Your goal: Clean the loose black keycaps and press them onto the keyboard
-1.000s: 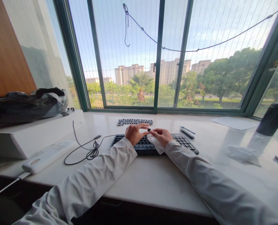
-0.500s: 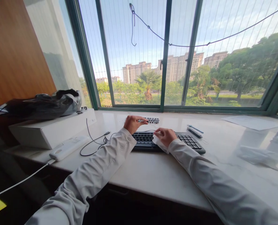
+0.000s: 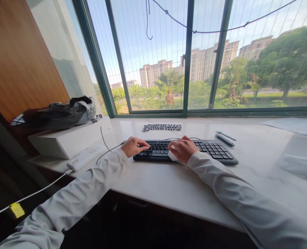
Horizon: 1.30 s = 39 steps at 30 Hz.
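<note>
A black keyboard [image 3: 160, 154] lies on the white desk, several of its letter keys lacking their caps. At its left end, my left hand [image 3: 133, 146] has thumb and fingers pinched together over the keys. Whatever may be between those fingertips is too small to make out. My right hand [image 3: 184, 149] is closed on a white tissue [image 3: 173, 156] and rests over the middle of the keyboard, hiding some keys. Behind the keyboard, loose black keycaps [image 3: 162, 127] are laid out in rows.
Two pens [image 3: 225, 139] lie right of the keyboard, with paper [image 3: 293, 125] and a clear plastic bag [image 3: 299, 166] farther right. On the left are a white box [image 3: 67, 140] under a black bag [image 3: 57, 114], and a white power strip [image 3: 87, 157]. A window runs behind.
My left hand has come from the loose keycaps toward me and left, down to the keyboard's left end. The right hand stays over the keyboard with the tissue. The view has shifted slightly.
</note>
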Each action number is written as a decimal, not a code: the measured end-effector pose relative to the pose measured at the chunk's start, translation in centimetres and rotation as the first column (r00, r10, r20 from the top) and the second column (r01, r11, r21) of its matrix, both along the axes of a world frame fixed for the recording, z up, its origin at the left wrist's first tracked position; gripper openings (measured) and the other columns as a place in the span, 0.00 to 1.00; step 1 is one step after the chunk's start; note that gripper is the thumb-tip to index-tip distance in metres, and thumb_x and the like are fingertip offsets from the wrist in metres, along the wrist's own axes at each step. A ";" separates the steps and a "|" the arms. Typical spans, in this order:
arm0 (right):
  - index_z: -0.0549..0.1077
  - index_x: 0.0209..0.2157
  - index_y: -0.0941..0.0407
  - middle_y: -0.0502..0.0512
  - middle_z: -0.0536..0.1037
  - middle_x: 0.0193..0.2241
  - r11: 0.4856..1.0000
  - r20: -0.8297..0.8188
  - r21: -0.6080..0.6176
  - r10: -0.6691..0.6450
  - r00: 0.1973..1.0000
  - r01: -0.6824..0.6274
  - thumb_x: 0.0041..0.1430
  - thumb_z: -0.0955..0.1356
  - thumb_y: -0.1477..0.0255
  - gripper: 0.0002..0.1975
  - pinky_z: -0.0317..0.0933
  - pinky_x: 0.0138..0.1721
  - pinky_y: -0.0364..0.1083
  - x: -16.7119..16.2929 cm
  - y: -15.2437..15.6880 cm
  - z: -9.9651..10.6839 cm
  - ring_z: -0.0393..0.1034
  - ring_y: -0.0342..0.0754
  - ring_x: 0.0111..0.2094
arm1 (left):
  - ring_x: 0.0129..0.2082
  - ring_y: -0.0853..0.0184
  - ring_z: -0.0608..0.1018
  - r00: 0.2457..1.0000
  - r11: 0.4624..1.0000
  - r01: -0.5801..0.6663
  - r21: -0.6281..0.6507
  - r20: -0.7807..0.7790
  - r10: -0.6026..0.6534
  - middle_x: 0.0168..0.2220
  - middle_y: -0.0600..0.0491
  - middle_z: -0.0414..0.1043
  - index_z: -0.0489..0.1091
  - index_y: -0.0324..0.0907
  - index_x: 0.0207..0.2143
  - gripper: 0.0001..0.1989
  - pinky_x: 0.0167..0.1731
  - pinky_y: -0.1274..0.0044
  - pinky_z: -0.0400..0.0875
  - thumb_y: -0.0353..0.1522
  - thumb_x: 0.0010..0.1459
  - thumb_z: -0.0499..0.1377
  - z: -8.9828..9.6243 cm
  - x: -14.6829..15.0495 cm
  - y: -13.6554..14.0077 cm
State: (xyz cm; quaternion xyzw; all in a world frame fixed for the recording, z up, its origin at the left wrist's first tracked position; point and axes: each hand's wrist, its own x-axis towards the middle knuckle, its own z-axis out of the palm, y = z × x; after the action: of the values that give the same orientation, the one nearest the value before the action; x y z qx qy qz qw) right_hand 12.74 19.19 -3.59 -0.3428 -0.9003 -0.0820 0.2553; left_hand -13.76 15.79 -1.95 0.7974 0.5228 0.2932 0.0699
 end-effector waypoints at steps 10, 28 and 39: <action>0.74 0.34 0.53 0.52 0.78 0.29 0.998 0.047 0.005 0.055 0.997 -0.055 0.62 0.59 0.65 0.14 0.47 0.43 0.47 -0.6 -0.6 -0.3 0.70 0.45 0.33 | 0.27 0.69 0.77 0.999 0.998 0.012 0.056 -0.039 -0.010 0.31 0.56 0.79 0.78 0.46 0.34 0.10 0.30 0.81 0.69 0.38 0.50 0.61 -1.2 0.3 0.0; 0.75 0.34 0.53 0.52 0.79 0.30 0.996 0.056 -0.007 0.095 0.994 -0.094 0.62 0.60 0.65 0.13 0.48 0.42 0.47 -0.7 -0.9 -0.4 0.71 0.45 0.33 | 0.30 0.67 0.79 0.996 0.998 0.065 0.022 -0.068 -0.063 0.32 0.56 0.78 0.78 0.47 0.34 0.12 0.31 0.81 0.70 0.42 0.50 0.61 -0.9 0.1 0.4; 0.74 0.34 0.54 0.52 0.79 0.30 0.991 0.031 -0.032 0.129 0.991 -0.128 0.61 0.60 0.65 0.13 0.48 0.42 0.47 -0.7 -0.7 -0.5 0.71 0.45 0.33 | 0.31 0.66 0.79 0.997 0.997 0.073 -0.008 -0.029 -0.074 0.32 0.54 0.78 0.78 0.46 0.34 0.13 0.31 0.80 0.71 0.42 0.49 0.62 -0.7 0.0 0.2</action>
State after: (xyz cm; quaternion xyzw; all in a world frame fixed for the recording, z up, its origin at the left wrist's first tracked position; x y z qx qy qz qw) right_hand 12.00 18.50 -4.11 -0.2866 -0.9257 -0.0573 0.2400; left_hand -13.80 16.01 -2.66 0.8201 0.4951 0.2768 0.0757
